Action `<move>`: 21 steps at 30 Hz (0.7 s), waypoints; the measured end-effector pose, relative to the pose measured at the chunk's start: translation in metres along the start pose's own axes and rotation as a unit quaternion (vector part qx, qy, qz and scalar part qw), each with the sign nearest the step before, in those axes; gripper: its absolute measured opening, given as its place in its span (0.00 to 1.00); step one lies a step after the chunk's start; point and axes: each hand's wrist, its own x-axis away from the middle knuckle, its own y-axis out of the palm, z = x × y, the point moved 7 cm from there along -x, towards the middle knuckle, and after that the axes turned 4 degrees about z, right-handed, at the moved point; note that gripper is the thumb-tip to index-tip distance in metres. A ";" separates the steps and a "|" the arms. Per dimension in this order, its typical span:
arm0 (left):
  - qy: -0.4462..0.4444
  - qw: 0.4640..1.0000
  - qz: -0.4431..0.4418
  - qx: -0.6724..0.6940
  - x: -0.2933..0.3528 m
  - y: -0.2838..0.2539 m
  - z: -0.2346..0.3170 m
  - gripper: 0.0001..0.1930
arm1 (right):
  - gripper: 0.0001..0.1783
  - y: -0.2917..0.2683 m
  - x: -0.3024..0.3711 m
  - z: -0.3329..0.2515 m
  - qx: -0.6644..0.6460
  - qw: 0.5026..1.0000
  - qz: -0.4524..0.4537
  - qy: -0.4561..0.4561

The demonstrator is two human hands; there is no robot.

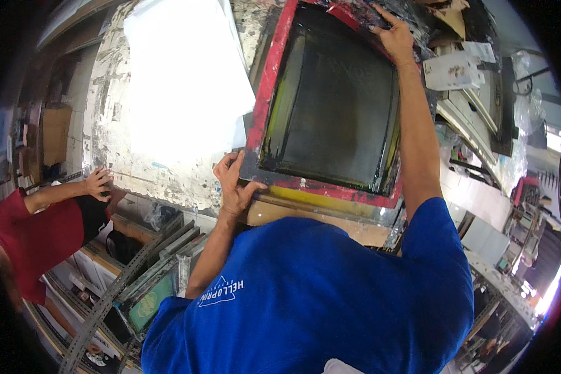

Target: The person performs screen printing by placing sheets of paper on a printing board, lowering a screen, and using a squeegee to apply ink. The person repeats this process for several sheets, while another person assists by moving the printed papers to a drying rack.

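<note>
A printing screen frame (274,81) with a red-taped rim and a dark mesh lies on the worktable in front of me. My left hand (234,187) grips its near left corner, thumb on the frame's top face. My right hand (393,34) is stretched out and holds the far right corner of the frame. To the left of the frame a white sheet (181,81) lies flat on the paint-stained table (106,131). My blue shirt fills the lower part of the view.
A person in a red shirt stands at the left with a hand (98,182) on the table's edge. Stacked screen frames (156,268) lean under the table. Clutter, boxes and shelving (474,93) stand to the right.
</note>
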 end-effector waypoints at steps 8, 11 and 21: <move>0.015 0.993 0.088 0.079 0.001 -0.010 0.007 0.52 | 0.39 -0.051 0.146 -0.048 -0.265 0.954 -0.060 0.127; 0.056 0.985 0.124 0.102 -0.008 -0.024 0.023 0.52 | 0.40 -0.073 0.209 -0.098 -0.241 0.964 -0.098 0.061; 0.052 0.919 0.278 0.273 -0.102 -0.089 0.134 0.45 | 0.39 -0.179 0.238 -0.262 0.133 0.962 0.032 -0.235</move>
